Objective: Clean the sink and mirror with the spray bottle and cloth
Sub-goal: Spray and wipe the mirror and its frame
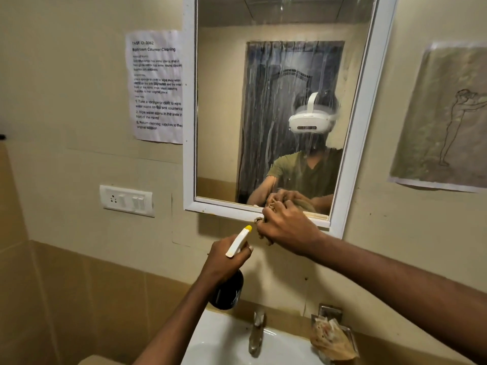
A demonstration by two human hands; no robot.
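A white-framed mirror point(279, 75) hangs on the wall, its glass streaked with running liquid. My left hand point(226, 256) grips a dark spray bottle point(229, 291) with a white and yellow nozzle, held upright below the mirror. My right hand point(287, 230) clutches a small cloth point(261, 222) against the mirror's lower frame edge; the cloth is mostly hidden under my fingers. A white sink point(218, 341) with a metal tap point(257, 333) sits at the bottom of the view.
A printed task sheet point(158, 85) is stuck to the wall left of the mirror, with a switch plate point(127, 200) below it. A sketch on paper point(445, 117) hangs at right. A metal soap holder point(332, 335) with crumpled wrapping stands right of the tap.
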